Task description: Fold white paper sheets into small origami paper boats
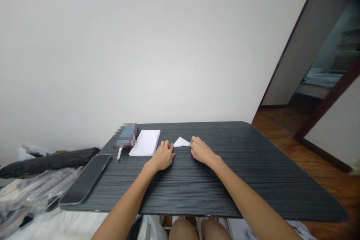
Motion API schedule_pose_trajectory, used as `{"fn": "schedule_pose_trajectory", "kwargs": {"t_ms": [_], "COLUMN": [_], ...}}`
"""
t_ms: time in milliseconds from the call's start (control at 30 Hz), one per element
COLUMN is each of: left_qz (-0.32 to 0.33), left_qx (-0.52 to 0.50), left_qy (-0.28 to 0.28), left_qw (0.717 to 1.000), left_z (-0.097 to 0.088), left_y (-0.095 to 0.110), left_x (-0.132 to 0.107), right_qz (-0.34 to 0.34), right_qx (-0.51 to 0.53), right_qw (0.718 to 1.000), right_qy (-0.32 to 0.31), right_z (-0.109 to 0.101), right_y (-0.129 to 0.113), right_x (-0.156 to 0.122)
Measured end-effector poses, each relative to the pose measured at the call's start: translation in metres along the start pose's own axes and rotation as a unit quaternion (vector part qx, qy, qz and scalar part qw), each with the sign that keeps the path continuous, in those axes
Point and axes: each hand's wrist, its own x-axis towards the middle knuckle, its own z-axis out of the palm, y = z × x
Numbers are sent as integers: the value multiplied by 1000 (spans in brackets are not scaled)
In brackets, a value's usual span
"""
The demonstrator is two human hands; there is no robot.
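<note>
A small white piece of folded paper, triangular with a crease down its middle, lies on the dark table between my two hands. My left hand is closed at its left corner, fingers bent and thumb lower down. At the right corner, my right hand has its fingertips pressed together on the paper. Both corners are partly hidden by my fingers. Just left of my left hand sits a stack of white paper sheets.
A dark wood-grain table stands against a white wall. On its left are a phone, a pixelated device and a white cable plug. Plastic-wrapped items lie beyond the left edge. My knees are below the front edge.
</note>
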Motion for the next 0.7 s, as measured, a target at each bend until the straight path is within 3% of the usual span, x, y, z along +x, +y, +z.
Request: {"fn": "schedule_pose_trajectory", "kwargs": {"t_ms": [167, 300, 400, 533, 700], "left_qz": [9, 75, 42, -30, 22], "left_qx": [6, -4, -27, -38, -33], "left_qy": [14, 11, 17, -2, 4], "left_qw": [1000, 997, 999, 999, 999], "left_z": [-5, -7, -5, -5, -11], "left_y": [0, 6, 10, 8, 7], "left_x": [1, 15, 29, 45, 53], "right_qz": [12, 8, 14, 35, 39], "right_qx": [-27, -8, 31, 118, 219], "right_qw": [997, 996, 998, 990, 965], "right_qy": [-69, -91, -46, 73, 135], "right_z": [-14, -14, -6, 9, 23], "right_y": [-5, 1, 5, 12, 26], "right_x": [-1, 3, 3, 0, 8]}}
